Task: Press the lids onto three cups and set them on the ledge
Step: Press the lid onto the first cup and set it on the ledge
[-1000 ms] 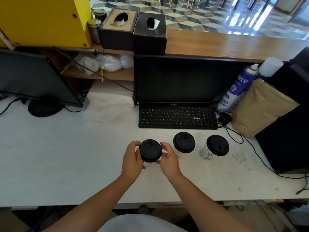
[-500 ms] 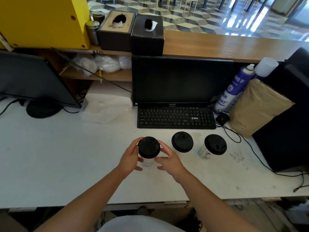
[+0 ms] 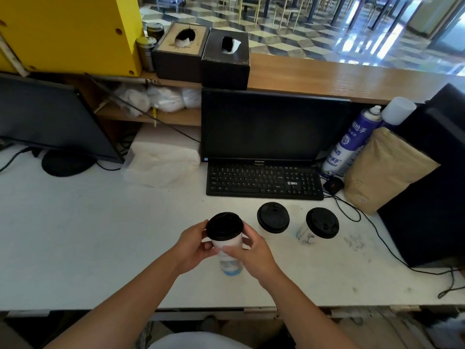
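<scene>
While both curl, left hand (image 3: 193,248) and right hand (image 3: 251,253) grip lidded cup (image 3: 226,238).

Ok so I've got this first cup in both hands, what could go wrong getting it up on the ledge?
1. The held cup must travel over the keyboard and monitor; a lid not fully seated could let a spill reach them.
2. The left hand and right hand grip the paper wall; squeezing hard might pop the lid.
3. The tissue boxes crowd the ledge on the left, so aim right.
</scene>
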A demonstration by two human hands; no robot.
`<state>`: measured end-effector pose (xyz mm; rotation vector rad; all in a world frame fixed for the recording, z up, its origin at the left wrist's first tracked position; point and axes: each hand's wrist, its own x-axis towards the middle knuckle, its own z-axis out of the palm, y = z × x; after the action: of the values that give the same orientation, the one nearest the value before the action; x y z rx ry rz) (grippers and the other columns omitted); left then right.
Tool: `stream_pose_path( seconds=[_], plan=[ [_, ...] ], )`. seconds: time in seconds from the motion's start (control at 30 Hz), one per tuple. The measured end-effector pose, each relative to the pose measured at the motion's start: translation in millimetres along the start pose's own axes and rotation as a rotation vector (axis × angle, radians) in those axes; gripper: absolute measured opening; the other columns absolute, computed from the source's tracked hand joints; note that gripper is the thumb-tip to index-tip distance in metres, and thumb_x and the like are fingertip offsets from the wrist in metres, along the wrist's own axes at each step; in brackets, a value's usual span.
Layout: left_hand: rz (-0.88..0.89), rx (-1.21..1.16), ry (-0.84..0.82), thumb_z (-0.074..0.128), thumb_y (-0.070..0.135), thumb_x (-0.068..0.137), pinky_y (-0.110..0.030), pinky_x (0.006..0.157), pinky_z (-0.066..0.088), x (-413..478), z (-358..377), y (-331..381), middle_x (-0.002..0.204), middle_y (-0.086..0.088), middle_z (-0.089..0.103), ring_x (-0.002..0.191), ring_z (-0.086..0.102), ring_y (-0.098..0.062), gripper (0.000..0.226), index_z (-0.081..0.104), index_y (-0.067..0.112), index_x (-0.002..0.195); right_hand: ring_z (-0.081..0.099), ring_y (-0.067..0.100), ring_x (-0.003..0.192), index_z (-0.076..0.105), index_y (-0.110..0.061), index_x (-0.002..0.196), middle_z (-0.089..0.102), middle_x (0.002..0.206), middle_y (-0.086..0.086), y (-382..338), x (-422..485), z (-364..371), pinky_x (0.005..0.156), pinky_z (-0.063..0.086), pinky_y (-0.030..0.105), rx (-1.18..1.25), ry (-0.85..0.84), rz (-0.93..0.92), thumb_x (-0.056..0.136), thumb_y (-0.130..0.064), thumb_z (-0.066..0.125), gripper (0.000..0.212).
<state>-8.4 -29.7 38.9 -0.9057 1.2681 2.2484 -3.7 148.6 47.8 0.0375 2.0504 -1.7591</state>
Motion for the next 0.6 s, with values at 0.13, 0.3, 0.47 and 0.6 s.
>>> stream_pose_path(
  seconds=[0.13,0.3,0.47,0.6],
  plan=[
    [-0.105,-0.028,-0.023,0.051,0.025,0.102,-0.027,0.046,0.054,0.2,0.6,-4.7,0.070,-0.006,0.070,0.045,0.043,-0.012,0.030,0.068,0.004,0.114,0.071,0.011,0.103,0.060,-0.036,0.128,0.073,0.115,-0.006,0.2,-3.4,1.1,0.083,0.062,0.032,0.015,-0.032,0.059,0.063,-0.030,0.093,0.073],
    [-0.131,0.024,-0.052,0.050,0.054,0.098,-0.027,0.048,0.054,-3.6,3.7,-4.9,0.073,-0.010,0.072,0.053,0.063,-0.017,0.052,0.065,0.005,0.111,0.071,0.015,0.102,0.059,-0.039,0.117,0.073,0.113,-0.005,1.7,-8.4,0.1,0.085,0.062,0.036,0.035,-0.067,0.135,0.061,-0.034,0.093,0.066],
    [0.201,0.420,-0.065,0.070,0.052,0.086,-0.027,0.073,0.057,-9.0,19.0,-17.5,0.120,-0.003,0.067,0.104,0.067,-0.017,0.051,0.057,0.023,0.125,0.062,0.004,0.103,0.051,-0.046,0.117,0.062,0.113,-0.017,-4.1,-13.8,8.3,0.080,0.054,0.018,-0.255,0.159,-0.076,0.064,-0.037,0.090,0.067],
    [0.359,0.501,-0.001,0.089,0.030,0.071,-0.022,0.079,0.054,-11.2,26.8,-20.3,0.115,0.008,0.064,0.105,0.064,-0.010,0.063,0.056,0.031,0.124,0.067,-0.003,0.097,0.055,-0.046,0.113,0.070,0.102,-0.023,-9.9,-16.5,16.0,0.076,0.055,0.013,-0.189,0.125,-0.078,0.060,-0.035,0.088,0.063]
  ],
)
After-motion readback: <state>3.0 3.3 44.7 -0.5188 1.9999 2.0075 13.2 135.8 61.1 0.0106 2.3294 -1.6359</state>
